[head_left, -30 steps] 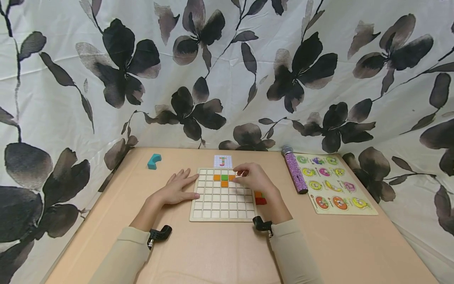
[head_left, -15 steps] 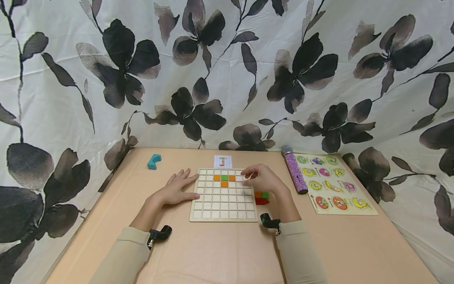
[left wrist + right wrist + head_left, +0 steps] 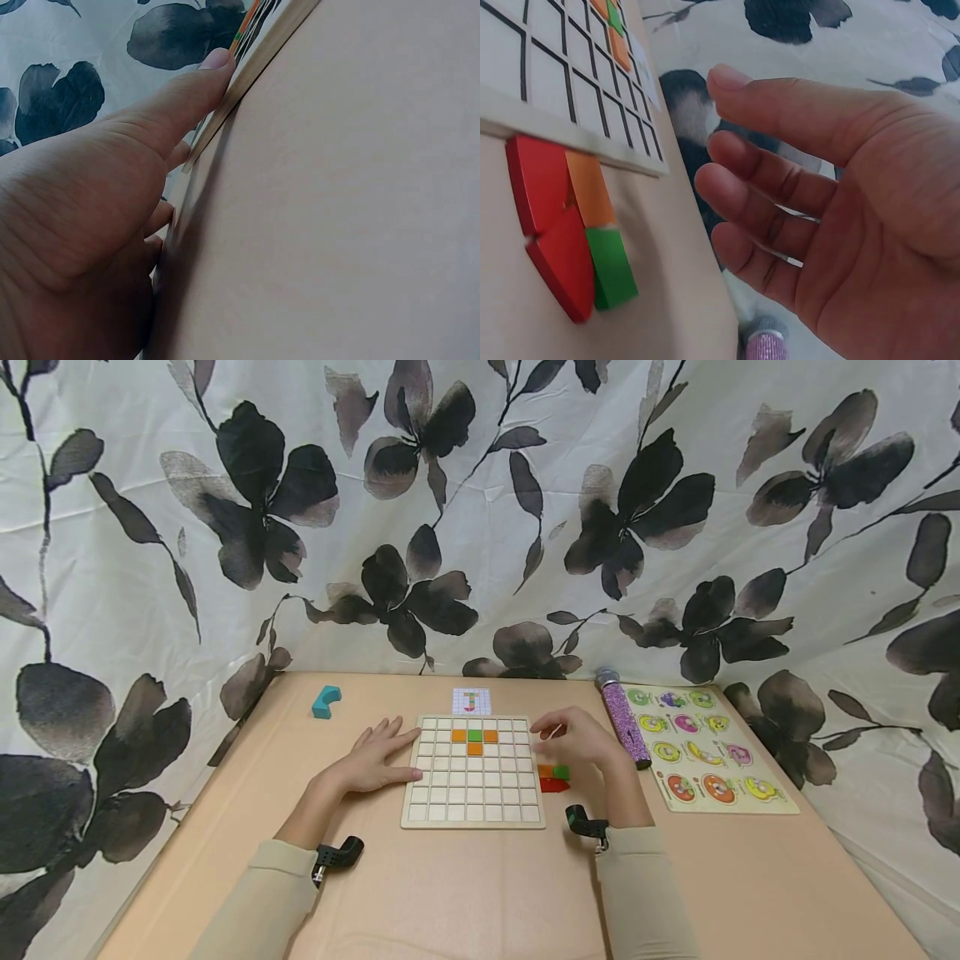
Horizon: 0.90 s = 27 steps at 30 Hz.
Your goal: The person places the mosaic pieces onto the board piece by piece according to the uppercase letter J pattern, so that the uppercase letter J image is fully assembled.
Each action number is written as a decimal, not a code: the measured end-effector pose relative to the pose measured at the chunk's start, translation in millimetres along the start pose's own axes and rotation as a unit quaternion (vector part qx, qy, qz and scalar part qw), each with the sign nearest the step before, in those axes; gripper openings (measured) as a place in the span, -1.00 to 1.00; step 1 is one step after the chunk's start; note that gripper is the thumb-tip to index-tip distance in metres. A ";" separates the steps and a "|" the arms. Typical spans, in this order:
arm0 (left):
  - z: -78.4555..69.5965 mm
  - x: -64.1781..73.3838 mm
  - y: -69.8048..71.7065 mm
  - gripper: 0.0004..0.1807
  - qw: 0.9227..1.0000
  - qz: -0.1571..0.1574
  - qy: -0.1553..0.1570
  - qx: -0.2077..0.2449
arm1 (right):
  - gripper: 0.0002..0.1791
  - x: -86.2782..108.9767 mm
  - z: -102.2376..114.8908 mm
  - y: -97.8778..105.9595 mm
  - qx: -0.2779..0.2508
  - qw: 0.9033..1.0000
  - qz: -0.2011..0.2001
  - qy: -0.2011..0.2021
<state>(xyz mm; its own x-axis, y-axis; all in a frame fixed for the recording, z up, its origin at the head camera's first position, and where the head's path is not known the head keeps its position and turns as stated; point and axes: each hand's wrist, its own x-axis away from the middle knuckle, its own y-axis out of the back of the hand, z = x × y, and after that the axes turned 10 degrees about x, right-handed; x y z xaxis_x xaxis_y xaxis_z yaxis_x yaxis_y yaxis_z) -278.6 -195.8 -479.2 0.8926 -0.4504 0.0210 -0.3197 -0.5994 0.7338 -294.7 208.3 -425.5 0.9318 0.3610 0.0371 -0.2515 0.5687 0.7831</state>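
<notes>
At the far left a teal block (image 3: 326,702) sits near the table's (image 3: 352,893) back edge. Next, the left hand (image 3: 375,762) lies with fingers spread, thumb and forefinger touching the left edge of the grid board (image 3: 472,820) — the same pose as a second ago. Above the board lies a small card (image 3: 471,701). In the board's second row stand an orange tile (image 3: 458,736), a green tile (image 3: 475,736) and another orange tile (image 3: 491,737), with a third orange tile (image 3: 475,749) under the green.

By the board's right edge lie a loose orange block (image 3: 546,771), a loose green block (image 3: 561,772) and two red blocks (image 3: 553,785). The right hand (image 3: 581,742), at the rightmost orange tile a second ago, has since drawn off past that edge — the loose green block, hidden then, now shows. Its fingers curl loosely, thumb apart, pinching nothing. Beyond it come a purple microphone (image 3: 624,714) and a fruit board (image 3: 703,777).
</notes>
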 end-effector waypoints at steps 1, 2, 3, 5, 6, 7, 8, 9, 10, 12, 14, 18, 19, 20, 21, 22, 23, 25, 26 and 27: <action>-0.1 0.0 0.0 -0.02 1.000 0.000 0.000 0.000 | -0.66 0.2 -2.0 1.0 -0.001 1.000 0.002 -0.001; -0.1 0.1 0.0 -0.02 1.000 0.000 0.001 0.000 | -0.66 0.5 -3.7 2.2 -0.001 1.000 0.005 -0.005; -0.2 0.1 0.0 -0.02 1.000 0.000 0.001 0.000 | -0.65 1.0 -5.4 3.5 -0.002 1.000 0.008 -0.005; -0.3 0.2 0.1 -0.02 1.000 0.000 0.001 -0.001 | -0.66 1.8 -8.5 5.6 -0.002 1.000 0.014 -0.006; -0.2 0.1 0.2 -0.02 1.000 0.000 0.000 -0.001 | -0.67 2.0 -10.1 6.4 -0.002 1.000 0.016 -0.004; -0.1 0.1 0.2 -0.02 1.000 0.000 0.000 -0.001 | -0.69 2.4 -11.4 7.2 -0.003 1.000 0.018 -0.006; 0.1 0.0 0.2 -0.02 1.000 0.000 0.001 -0.002 | -0.70 3.0 -12.6 8.1 -0.006 1.000 0.021 -0.007; 0.3 -0.1 0.2 -0.02 1.000 0.000 0.001 -0.003 | -0.72 3.4 -14.2 8.7 -0.009 1.000 0.023 -0.008; 0.5 -0.3 0.2 -0.02 1.000 0.000 0.001 -0.003 | -0.73 3.9 -15.7 9.3 -0.011 1.000 0.025 -0.007; 0.8 -0.5 0.2 -0.02 1.000 -0.001 0.000 -0.003 | -0.76 4.3 -19.1 9.8 -0.018 0.999 0.032 -0.009; 1.0 -0.7 0.1 -0.03 1.000 -0.002 0.000 -0.003 | -0.78 4.5 -22.8 10.1 -0.021 0.999 0.040 -0.012; 0.8 -0.7 -0.1 -0.04 1.000 -0.002 0.000 -0.001 | -0.78 6.1 -27.8 10.6 -0.021 0.998 0.058 -0.015; 0.7 -0.6 -0.1 -0.04 1.000 -0.002 0.000 -0.001 | -0.78 6.7 -28.4 10.8 -0.020 0.998 0.063 -0.015; 0.6 -0.5 -0.2 -0.04 1.000 -0.002 0.001 -0.001 | -0.78 7.4 -28.7 10.9 -0.020 0.997 0.067 -0.015; 0.5 -0.4 -0.2 -0.04 1.000 -0.002 0.001 -0.001 | -0.77 8.0 -28.8 11.1 -0.020 0.997 0.071 -0.014; 0.5 -0.3 -0.3 -0.04 1.000 -0.002 0.001 -0.001 | -0.77 8.5 -28.9 11.4 -0.019 0.997 0.074 -0.012; 0.4 -0.2 -0.4 -0.04 1.000 -0.001 0.001 -0.001 | -0.77 9.3 -28.9 11.6 -0.019 0.997 0.078 -0.012; 0.2 0.0 -0.5 -0.04 1.000 -0.001 0.001 0.001 | -0.77 10.0 -29.5 11.8 -0.017 0.996 0.086 -0.012; 0.1 0.0 -0.5 -0.04 1.000 -0.001 0.002 0.001 | -0.77 10.2 -29.9 11.7 -0.016 0.996 0.090 -0.014; 0.0 0.1 -0.5 -0.04 1.000 -0.001 0.002 0.001 | -0.77 10.4 -30.3 11.7 -0.015 0.995 0.094 -0.016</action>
<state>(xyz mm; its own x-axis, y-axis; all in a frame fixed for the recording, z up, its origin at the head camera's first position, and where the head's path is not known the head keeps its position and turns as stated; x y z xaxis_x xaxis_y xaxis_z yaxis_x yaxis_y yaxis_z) -278.4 -195.5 -479.5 0.8942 -0.4471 0.0225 -0.3194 -0.6019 0.7320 -295.9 241.1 -434.8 0.8752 0.4400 0.2010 -0.4293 0.5149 0.7420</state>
